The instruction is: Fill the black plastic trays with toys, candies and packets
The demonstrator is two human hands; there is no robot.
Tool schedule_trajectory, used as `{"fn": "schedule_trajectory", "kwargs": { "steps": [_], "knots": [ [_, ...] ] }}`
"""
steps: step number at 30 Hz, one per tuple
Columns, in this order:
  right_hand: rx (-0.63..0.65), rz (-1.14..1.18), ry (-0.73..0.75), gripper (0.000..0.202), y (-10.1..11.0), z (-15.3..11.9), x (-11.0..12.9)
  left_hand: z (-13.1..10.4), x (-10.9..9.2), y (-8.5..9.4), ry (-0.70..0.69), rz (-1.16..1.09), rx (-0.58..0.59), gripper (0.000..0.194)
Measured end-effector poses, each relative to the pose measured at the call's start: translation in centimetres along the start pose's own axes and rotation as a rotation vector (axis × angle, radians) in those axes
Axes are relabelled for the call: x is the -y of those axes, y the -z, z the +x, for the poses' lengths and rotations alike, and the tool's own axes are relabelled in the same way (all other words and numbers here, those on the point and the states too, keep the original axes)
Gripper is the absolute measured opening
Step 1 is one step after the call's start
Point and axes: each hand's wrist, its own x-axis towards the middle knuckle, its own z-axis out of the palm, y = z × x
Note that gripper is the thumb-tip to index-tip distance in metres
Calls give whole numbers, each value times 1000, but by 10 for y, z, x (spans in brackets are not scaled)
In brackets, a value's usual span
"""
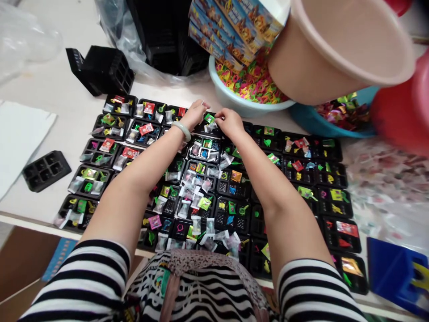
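Note:
Both hands reach to the back rows of black compartment trays (pixel 233 184) filled with small wrapped packets and coloured plastic trinkets. My left hand (pixel 195 114), below which a pale bangle (pixel 181 130) circles the wrist, hovers over a back-row tray; what its fingers hold, if anything, is too small to tell. My right hand (pixel 229 122) has its thumb and fingers pinched together beside a green packet (pixel 209 118); I cannot make out anything between them. Clear-wrapped packets (pixel 189 190) lie heaped over the middle trays.
Behind the trays stand a light blue basin (pixel 241 102) of colourful trinkets, a beige tub (pixel 338 49), a blue basin (pixel 335 125) and printed boxes (pixel 234 27). Stacked black trays (pixel 107 69) and a loose tray (pixel 47 171) are left; a blue box (pixel 395 273) is right.

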Motion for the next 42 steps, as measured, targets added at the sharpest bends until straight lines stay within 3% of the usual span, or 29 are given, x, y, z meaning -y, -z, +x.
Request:
{"fn": "schedule_trajectory", "kwargs": {
  "steps": [5, 12, 15, 17, 21, 25, 28, 30, 32, 34, 36, 39, 42],
  "knots": [
    [45, 268, 82, 23, -16, 5, 19, -6, -6, -1, 57, -312, -27, 13],
    [164, 511, -24, 33, -26, -5, 41, -13, -5, 2, 38, -393, -41, 9],
    [185, 493, -67, 29, -22, -12, 46, -18, -7, 4, 2, -380, -50, 15],
    [159, 381, -95, 23, -17, -13, 48, -23, -11, 9, -37, -341, -119, 17],
    [107, 6, -115, 17, -13, -10, 52, -38, -23, 32, -65, -242, -262, 18],
    [150, -208, -149, 14, -16, -8, 55, -64, -37, 62, -37, -209, -231, 19],
    [92, -81, -149, 19, -6, -11, 51, -88, -48, 85, 22, -147, -240, 15],
    [72, 141, -192, 19, 12, -15, 40, -99, -54, 99, 115, -98, -261, 12],
    [67, 372, -282, 18, 37, -23, 22, -103, -56, 106, 154, -106, -202, 19],
    [30, 516, -340, 19, 61, -35, 1, -101, -54, 101, 186, -43, -107, 22],
    [-34, 556, -333, 22, 79, -48, -19, -98, -52, 82, 182, -8, 13, 17],
    [-101, 523, -291, 21, 88, -63, -44, -90, -48, 33, 68, 54, 131, 8],
    [-120, 472, -261, 19, 82, -62, -59, -71, -39, -21, -44, 169, 137, 6]
  ]
}}
